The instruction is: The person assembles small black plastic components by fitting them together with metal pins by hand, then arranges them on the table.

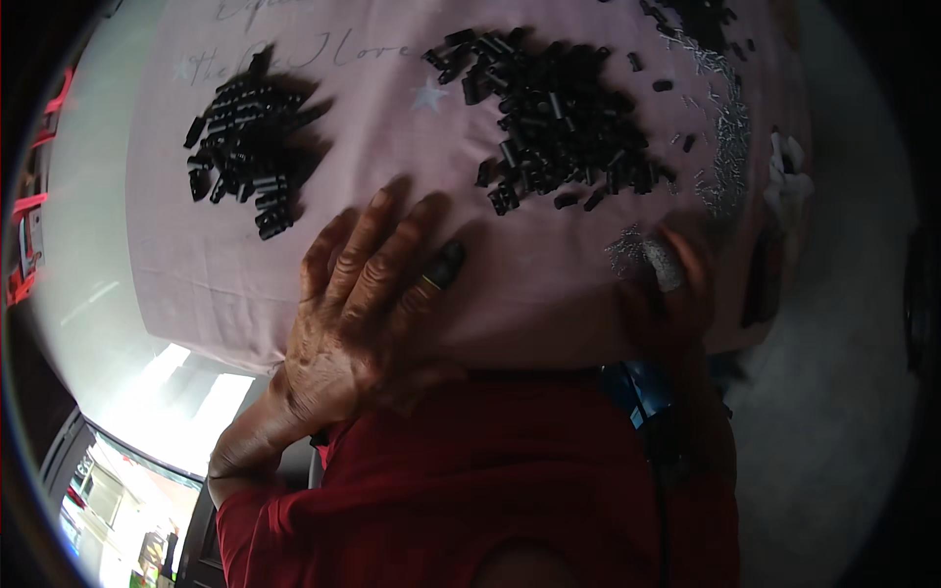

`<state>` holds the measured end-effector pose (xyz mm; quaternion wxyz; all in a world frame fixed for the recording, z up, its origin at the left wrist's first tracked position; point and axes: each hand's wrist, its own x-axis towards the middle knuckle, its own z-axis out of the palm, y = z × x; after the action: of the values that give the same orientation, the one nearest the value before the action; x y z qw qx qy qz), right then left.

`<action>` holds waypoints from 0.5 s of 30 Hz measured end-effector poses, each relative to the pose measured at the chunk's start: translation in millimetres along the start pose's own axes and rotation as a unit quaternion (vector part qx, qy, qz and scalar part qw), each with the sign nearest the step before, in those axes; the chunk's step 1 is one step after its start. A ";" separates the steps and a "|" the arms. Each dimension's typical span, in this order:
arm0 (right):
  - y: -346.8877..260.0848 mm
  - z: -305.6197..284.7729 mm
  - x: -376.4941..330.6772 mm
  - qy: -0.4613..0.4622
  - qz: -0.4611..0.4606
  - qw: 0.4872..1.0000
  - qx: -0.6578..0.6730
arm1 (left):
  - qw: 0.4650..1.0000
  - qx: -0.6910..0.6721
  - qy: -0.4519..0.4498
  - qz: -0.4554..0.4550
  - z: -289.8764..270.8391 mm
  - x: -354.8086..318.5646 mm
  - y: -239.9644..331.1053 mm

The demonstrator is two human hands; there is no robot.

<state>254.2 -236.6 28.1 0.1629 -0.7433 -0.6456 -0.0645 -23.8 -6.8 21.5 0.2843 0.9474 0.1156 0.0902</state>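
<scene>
My left hand (358,274) lies on the pink cloth (529,294) with its fingers stretched out, holding nothing. Its thumb tip has a black cover with a thin yellow band. To its upper left is a small heap of short black tubular pieces (240,137); a larger heap of similar black pieces (564,118) spreads to its upper right. In shadow on the right, my right hand (676,294) has curled fingers, one of them covered in something pale grey. It touches the edge of a small pile of tiny silvery pins (627,250). What its fingertips hold is hidden.
A long strip of silvery pins (727,137) runs along the cloth's right side, with more black pieces (696,20) at its far end. A crumpled white item (787,171) and a dark flat object (763,279) lie at the right edge. Red items (29,230) stand far left.
</scene>
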 end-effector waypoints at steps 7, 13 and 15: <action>4.8 7.8 5.5 0.056 0.011 0.998 0.020 | 0.999 0.024 -0.026 0.006 -1.1 0.5 2.8; -5.4 -3.7 12.9 0.083 0.007 0.993 0.081 | 0.979 0.183 0.068 0.060 15.6 -15.5 7.2; -4.1 -4.2 12.1 0.094 -0.005 0.992 0.082 | 0.978 0.182 0.091 0.041 20.0 -21.8 19.5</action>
<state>252.6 -226.2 36.4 0.2835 -0.7144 -0.6345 -0.0819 -36.6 -38.8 13.6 0.0916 0.9752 0.1162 0.1648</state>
